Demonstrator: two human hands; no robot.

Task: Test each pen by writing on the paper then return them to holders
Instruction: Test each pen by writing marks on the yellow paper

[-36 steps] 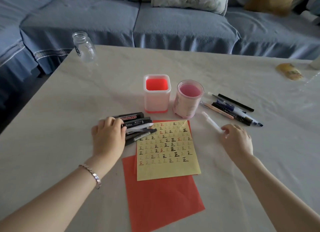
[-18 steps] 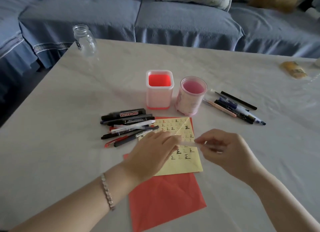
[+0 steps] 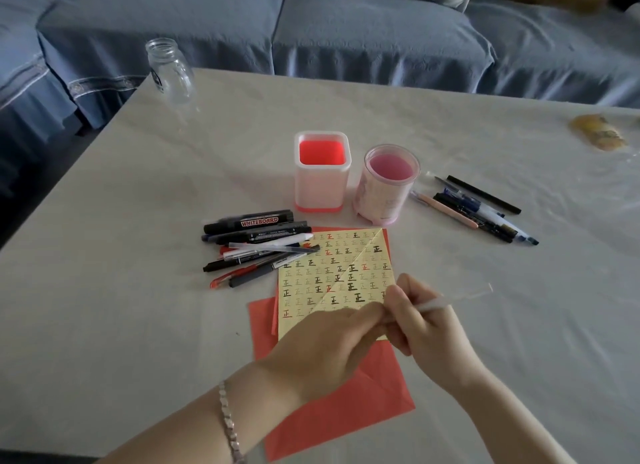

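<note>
Left hand (image 3: 325, 345), now meeting right hand (image 3: 427, 328) over paper (image 3: 332, 269), pinches pen (image 3: 437, 303) end; right hand grips barrel (blurred).

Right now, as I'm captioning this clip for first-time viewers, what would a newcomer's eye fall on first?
The left hand and right hand meet low in the middle, both pinching a white pen above the yellow paper covered in written characters, on a red sheet. Behind stand the square holder and round holder, both empty; a left pen pile lies at the paper's left edge, a right pen pile beside the round holder.
</note>
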